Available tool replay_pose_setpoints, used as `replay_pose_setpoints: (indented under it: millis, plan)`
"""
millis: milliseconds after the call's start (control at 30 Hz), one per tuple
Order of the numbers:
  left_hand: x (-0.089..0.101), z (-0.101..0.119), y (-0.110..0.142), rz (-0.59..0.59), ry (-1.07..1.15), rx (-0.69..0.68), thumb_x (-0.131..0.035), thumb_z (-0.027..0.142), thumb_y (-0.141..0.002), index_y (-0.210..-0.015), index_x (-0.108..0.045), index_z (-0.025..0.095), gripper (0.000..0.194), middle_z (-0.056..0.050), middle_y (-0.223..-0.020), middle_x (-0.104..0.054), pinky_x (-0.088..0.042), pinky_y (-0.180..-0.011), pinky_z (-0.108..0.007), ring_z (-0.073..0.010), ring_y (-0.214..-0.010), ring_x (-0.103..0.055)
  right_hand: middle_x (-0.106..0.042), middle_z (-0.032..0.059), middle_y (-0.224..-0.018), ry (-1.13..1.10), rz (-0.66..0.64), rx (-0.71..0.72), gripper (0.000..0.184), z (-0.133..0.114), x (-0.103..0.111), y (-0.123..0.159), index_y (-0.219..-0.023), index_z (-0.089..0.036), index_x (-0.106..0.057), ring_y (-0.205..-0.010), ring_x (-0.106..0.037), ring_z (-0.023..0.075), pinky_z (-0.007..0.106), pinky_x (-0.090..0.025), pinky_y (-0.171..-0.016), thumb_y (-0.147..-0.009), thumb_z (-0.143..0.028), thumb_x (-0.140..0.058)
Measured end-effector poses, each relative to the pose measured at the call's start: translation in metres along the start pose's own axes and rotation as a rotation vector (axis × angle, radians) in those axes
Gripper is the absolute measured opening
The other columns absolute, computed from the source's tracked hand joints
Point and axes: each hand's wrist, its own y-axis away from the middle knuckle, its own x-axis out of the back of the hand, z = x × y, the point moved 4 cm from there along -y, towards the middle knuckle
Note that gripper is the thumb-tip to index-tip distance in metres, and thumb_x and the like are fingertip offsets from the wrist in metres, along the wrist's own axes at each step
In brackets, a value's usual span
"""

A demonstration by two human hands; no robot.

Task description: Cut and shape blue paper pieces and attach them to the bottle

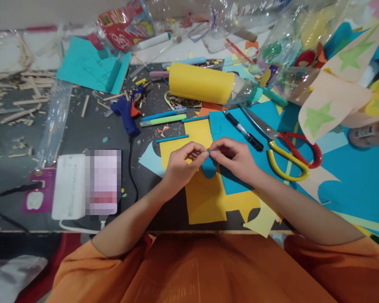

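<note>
My left hand (181, 162) and my right hand (233, 158) meet above the yellow paper (205, 198), fingers pinched on a thin blue paper strip (207, 151) rolled tight between them. A blue paper piece (209, 168) lies just under the fingertips. Two more thin blue rolled sticks (172, 138) lie beyond my left hand. The red and yellow scissors (287, 147) and a black pen (244, 131) rest on the blue paper (350, 181) right of my right hand.
A blue glue gun (126, 111) lies at the back left, its cord running toward me. A bottle wrapped in yellow paper (202, 82) lies behind. A white device with a phone (85, 183) sits left. Wood sticks (19, 113), plastic bottles and paper scraps crowd the back.
</note>
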Motion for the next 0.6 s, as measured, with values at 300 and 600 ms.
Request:
replay_pose_setpoints:
  millis: [300,600]
  plan:
    - [0.0006,0.0022,0.0007,-0.029,-0.049,-0.021,-0.060,0.028,-0.077,-0.068,-0.057,0.019,0.013,0.003,-0.063,-0.058,-0.046,-0.057,-0.018,-0.0088,-0.059,-0.054,-0.050,-0.0037,-0.061,0.078,0.002,-0.003,0.011,-0.0005,-0.0006,0.0003,-0.077,-0.019,-0.055,-0.050,-0.047,0.0087,0.023,-0.035,-0.048,-0.084,-0.028,-0.058]
    - [0.0004,0.0001,0.0007,-0.009,-0.059,-0.004,-0.059,0.029,-0.076,-0.069,-0.057,0.020,0.012,0.002,-0.064,-0.059,-0.047,-0.059,-0.020,-0.0096,-0.061,-0.054,-0.049,-0.0041,-0.060,0.111,0.014,-0.007,0.015,-0.0018,-0.0004,0.0008,-0.077,-0.019,-0.054,-0.051,-0.047,0.0087,0.023,-0.036,-0.049,-0.086,-0.031,-0.058]
